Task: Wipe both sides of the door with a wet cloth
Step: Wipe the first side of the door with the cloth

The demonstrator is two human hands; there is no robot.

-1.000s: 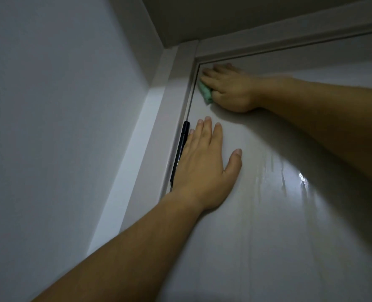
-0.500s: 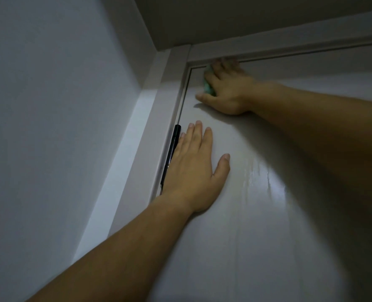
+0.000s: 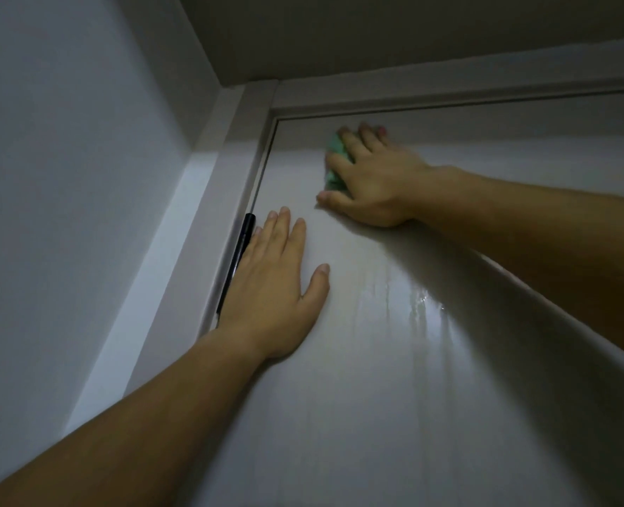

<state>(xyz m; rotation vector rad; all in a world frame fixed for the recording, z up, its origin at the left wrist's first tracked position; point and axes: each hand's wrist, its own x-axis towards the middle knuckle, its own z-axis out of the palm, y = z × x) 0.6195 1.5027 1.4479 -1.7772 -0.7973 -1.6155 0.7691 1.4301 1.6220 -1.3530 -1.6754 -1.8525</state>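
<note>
The white door (image 3: 394,397) fills the lower right of the head view, seen from below, with wet streaks shining on it. My right hand (image 3: 372,181) presses a green cloth (image 3: 334,161) flat against the door near its top edge; most of the cloth is hidden under the palm. My left hand (image 3: 274,287) lies flat on the door, fingers together, just right of the hinge side and below the right hand. It holds nothing.
A black hinge (image 3: 239,258) sits in the gap between door and white frame (image 3: 226,199) beside my left hand. A grey wall (image 3: 65,214) runs along the left, and the ceiling (image 3: 376,31) is close above the frame's top.
My right hand has slid the cloth away from the top hinge-side corner, to the right along the upper door. My left hand stays flat in the same place.
</note>
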